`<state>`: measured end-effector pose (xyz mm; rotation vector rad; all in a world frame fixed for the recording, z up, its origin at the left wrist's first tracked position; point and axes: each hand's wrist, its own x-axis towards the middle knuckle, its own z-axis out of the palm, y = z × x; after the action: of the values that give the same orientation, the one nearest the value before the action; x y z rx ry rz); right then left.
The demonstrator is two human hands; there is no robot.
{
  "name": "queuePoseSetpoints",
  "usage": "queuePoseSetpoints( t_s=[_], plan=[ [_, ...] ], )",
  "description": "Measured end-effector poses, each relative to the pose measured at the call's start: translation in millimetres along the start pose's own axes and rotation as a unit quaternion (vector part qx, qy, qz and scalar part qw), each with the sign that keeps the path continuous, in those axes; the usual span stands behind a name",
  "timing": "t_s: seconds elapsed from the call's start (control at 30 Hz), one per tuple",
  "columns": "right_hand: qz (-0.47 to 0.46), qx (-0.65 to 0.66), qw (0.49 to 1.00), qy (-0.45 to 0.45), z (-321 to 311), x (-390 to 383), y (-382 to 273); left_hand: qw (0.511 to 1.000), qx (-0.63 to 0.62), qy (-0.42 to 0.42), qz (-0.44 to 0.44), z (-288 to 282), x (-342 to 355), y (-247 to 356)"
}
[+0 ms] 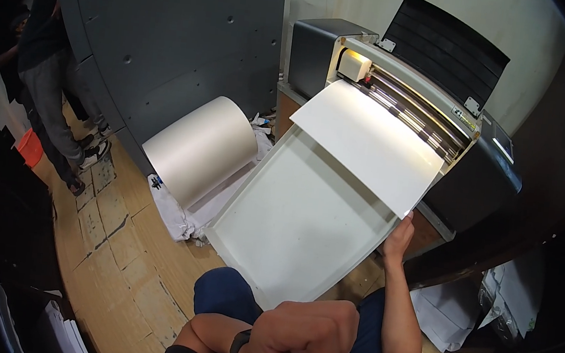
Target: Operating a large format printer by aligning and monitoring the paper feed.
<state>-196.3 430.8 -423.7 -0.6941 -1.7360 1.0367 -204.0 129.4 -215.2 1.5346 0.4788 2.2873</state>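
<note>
My left hand (300,337) is close to the camera at lower middle, curled in a fist above my knees, a dark band on its wrist; its inside is hidden. My right hand (398,235) pinches the near right corner of a white sheet (365,144), beside the right edge of a pale tray (392,226). That sheet comes out of a dark machine (316,56) with rollers and a raised black lid. The tray slopes down from the machine toward my knees.
A large paper roll (199,147) lies on crumpled material left of the tray, before a dark grey cabinet (173,41). Two people (58,84) stand at far left near an orange container (29,146). Paper stacks (444,311) sit at lower right under a dark curved edge.
</note>
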Motion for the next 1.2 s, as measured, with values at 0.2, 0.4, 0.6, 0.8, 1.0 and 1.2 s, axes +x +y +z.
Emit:
queuePoseSetpoints(
  t_s=[0.2,0.4,0.6,0.8,1.0,1.2],
  plan=[
    [-0.002,0.007,1.0,0.011,-0.3,0.8,1.9,1.0,-0.022,-0.001,0.015,-1.3,1.0,-4.0],
    [0.008,-0.007,1.0,0.001,-0.5,0.1,7.6,0.996,-0.082,0.015,0.034,1.3,0.1,-14.6],
    [0.003,0.005,1.0,-0.003,-1.9,1.6,2.8,0.998,-0.049,0.015,0.023,0.7,1.4,-6.8],
    [0.019,-0.005,1.0,-0.007,-3.3,0.4,3.6,0.997,-0.061,-0.002,0.041,-4.3,-0.2,-14.0],
    [0.013,-0.006,1.0,-0.004,-1.1,0.2,6.5,0.998,-0.044,0.022,0.026,-0.9,3.9,-12.5],
    [0.007,-0.006,1.0,-0.002,-0.4,1.2,3.7,0.999,-0.001,0.015,0.041,-3.1,1.6,-14.0]
  ],
)
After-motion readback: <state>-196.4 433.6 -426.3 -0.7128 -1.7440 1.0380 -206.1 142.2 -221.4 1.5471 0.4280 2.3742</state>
